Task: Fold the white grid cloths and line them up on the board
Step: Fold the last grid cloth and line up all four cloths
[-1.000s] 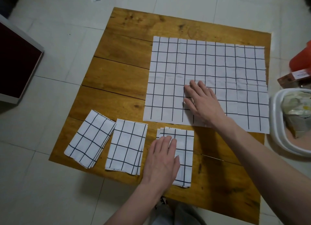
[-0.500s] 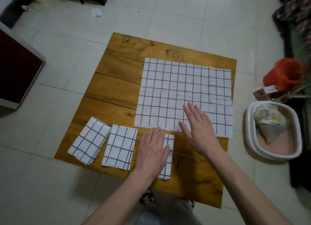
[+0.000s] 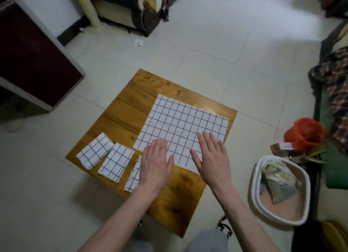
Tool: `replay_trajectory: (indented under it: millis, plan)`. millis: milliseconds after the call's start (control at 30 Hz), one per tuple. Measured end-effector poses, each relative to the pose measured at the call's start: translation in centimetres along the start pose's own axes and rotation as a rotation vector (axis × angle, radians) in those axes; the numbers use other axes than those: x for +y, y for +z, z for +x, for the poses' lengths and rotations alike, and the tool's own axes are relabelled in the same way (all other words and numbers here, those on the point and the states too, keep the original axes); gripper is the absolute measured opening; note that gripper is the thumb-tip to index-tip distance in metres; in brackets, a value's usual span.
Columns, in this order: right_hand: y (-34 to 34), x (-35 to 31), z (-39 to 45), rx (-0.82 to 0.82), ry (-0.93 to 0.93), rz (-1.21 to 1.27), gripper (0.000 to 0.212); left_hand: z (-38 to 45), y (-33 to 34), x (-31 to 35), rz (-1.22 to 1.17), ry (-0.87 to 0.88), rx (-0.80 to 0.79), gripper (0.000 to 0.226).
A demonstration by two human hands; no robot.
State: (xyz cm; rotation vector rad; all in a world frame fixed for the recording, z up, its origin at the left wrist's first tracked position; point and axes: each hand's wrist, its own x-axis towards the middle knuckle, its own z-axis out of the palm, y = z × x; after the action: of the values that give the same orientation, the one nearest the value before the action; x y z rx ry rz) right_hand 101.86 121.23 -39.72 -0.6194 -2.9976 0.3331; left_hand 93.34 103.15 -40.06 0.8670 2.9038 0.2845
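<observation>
A wooden board [image 3: 116, 118] lies on the tiled floor. One white grid cloth [image 3: 180, 123] is spread flat over its right half. Three folded grid cloths sit in a row along the near left edge: the first folded cloth [image 3: 95, 151], the second folded cloth [image 3: 115, 162], and the third folded cloth [image 3: 132, 178], partly hidden under my left hand. My left hand [image 3: 155, 165] is flat with fingers apart, its fingertips over the spread cloth's near left edge. My right hand [image 3: 213, 158] is flat and open over the cloth's near right part. Neither hand holds anything.
A white tub [image 3: 256, 193] with a crumpled bag stands right of the board. A red bag [image 3: 305, 134] and a small box lie behind it. A dark red cabinet [image 3: 30, 63] stands at the far left, furniture at the back. My knees are below the board.
My head has risen and tilted up, so more of the room shows. My left hand left the third folded cloth and moved up toward the spread cloth. My right hand slid toward its near right corner.
</observation>
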Motion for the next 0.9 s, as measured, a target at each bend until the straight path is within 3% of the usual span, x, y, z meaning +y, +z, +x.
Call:
replay_trajectory:
  millis: [167,400,700,900]
  plan:
    - [-6.0,5.3,0.7,0.011,-0.238,0.046,0.063,-1.9,-3.3,9.1,-0.063,-0.282,0.061,0.058]
    - [-11.7,10.2,4.5,-0.031,-0.481,0.046,0.068,-1.5,-5.6,16.8,-0.101,-0.488,0.128,0.059]
    - [-13.0,12.0,11.8,-0.053,-0.662,-0.023,0.068,2.7,-4.9,18.5,-0.129,-0.589,0.243,0.054]
    - [-11.6,12.1,15.8,-0.117,-0.785,-0.043,0.068,5.5,-3.3,17.6,-0.155,-0.661,0.212,0.053]
